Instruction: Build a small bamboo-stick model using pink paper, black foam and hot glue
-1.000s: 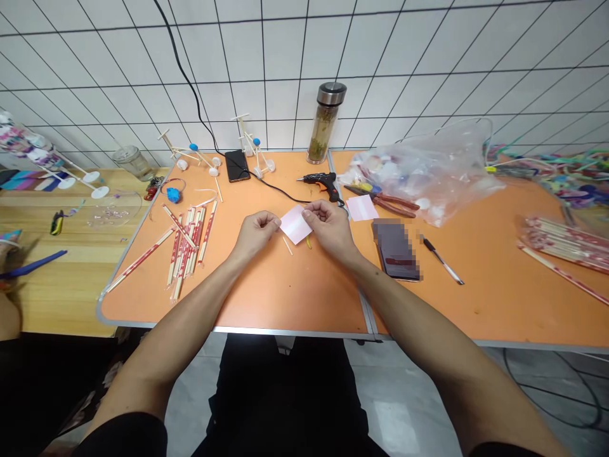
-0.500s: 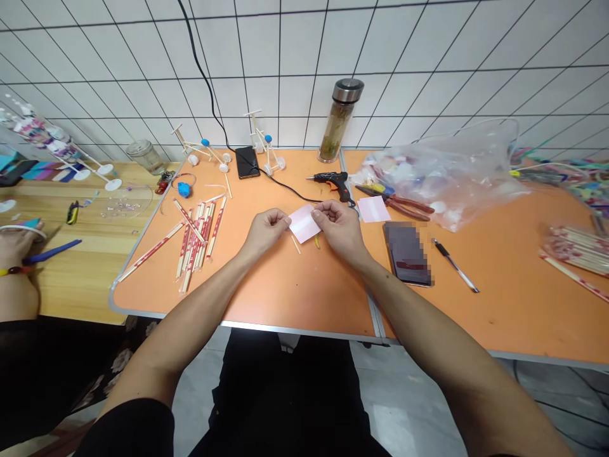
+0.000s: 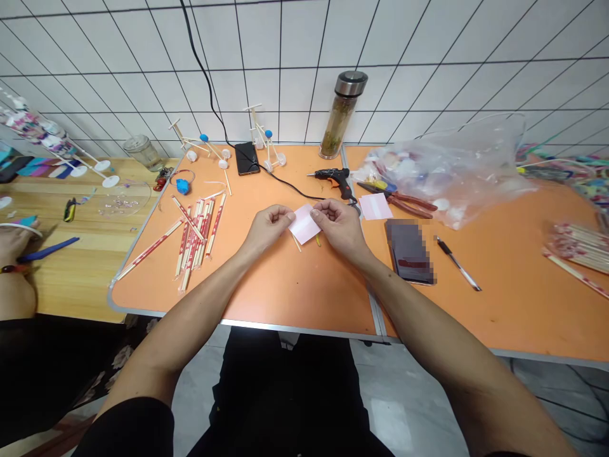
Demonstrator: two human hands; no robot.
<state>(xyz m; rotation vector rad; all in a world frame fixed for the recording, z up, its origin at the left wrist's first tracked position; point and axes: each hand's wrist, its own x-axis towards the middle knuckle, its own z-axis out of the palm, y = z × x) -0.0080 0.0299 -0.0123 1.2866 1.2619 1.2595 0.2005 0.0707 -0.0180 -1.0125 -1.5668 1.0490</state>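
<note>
Between my two hands is a small pink paper square [image 3: 304,227], held up a little over the orange table. My left hand [image 3: 270,230] pinches its left edge between thumb and finger. On the other side, my right hand [image 3: 341,227] grips the upper right edge the same way. Partly hidden below the paper, a short thin stick [image 3: 296,242] and a small yellow piece [image 3: 318,240] lie on the table. More pink paper squares [image 3: 375,207] rest just right of my right hand. A black glue gun [image 3: 337,178] lies behind it.
Wrapped chopsticks [image 3: 197,238] lie at left; two stick models with wheels [image 3: 269,149] stand behind. Toward the right are red-handled pliers [image 3: 410,205], a phone [image 3: 410,252], a pen [image 3: 457,263] and a plastic bag [image 3: 442,171]. A bottle [image 3: 340,120] stands at the wall. Another person's hand [image 3: 16,244] is far left.
Both hands keep hold of the pink paper in nearly the same place. The view has shifted very slightly. At far left, the other person's hand has moved a little leftward.
</note>
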